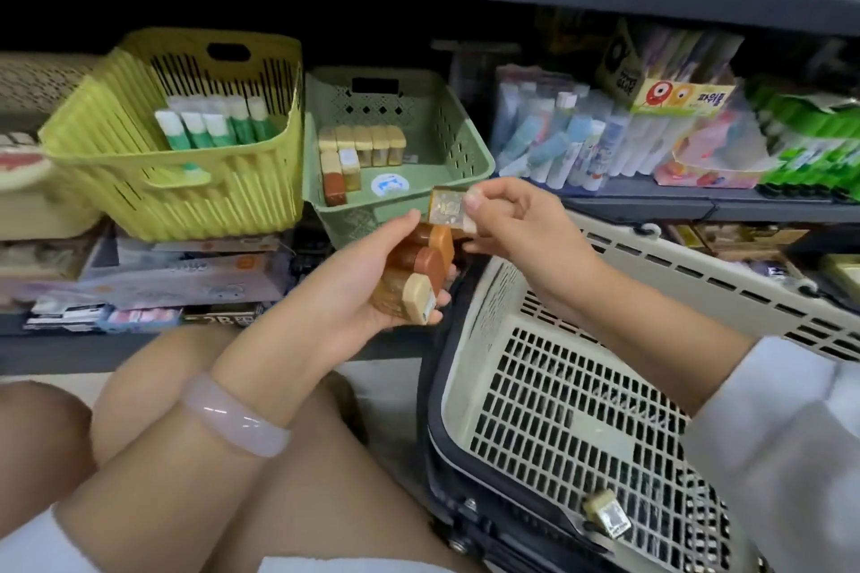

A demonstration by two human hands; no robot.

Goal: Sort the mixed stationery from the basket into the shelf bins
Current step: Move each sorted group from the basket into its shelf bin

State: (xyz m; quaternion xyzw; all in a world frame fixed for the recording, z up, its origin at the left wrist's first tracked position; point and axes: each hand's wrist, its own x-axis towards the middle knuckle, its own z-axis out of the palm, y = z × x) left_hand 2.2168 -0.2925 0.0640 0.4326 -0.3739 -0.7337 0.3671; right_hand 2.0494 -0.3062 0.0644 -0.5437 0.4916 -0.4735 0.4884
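The left hand [372, 275] cupped a stack of brown cases [421, 270] while the right hand [516, 223] pinched one more, seemingly clear-lidded, case [449, 206] before the green bin [470, 163], above the basket [558, 409].

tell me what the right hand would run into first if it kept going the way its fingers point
Likely the green bin: the right hand, pinching a small clear box, points up-left toward its front rim. The left hand sits close below, and depth is unclear.

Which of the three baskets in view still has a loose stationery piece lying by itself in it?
The beige shopping basket at the person's right: a single small case lies alone on its mesh. The yellow bin and green bin hold neat rows.
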